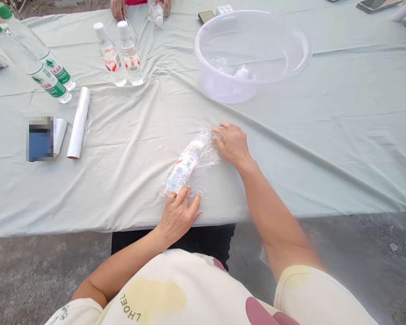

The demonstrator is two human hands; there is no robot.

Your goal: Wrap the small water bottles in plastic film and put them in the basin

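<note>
A water bottle [182,169] with a red-and-white label lies slantwise on the cloth, its cap end pointing away to the right. Clear plastic film [208,149] surrounds it and bunches up loosely past the cap. My left hand [180,210] rests at the bottle's base, fingers spread and touching the film's near edge. At the far end, my right hand [232,143] lies over the crumpled film beside the cap, its fingers stretched out and apart.
A translucent basin [223,90] holding wrapped bottles stands beyond my right hand. A film roll [78,124] lies at left, near two green-capped bottles [47,76]. Two white-capped bottles [131,56] stand farther back. Across the table, another person's hands [119,9] handle a wrapped bottle.
</note>
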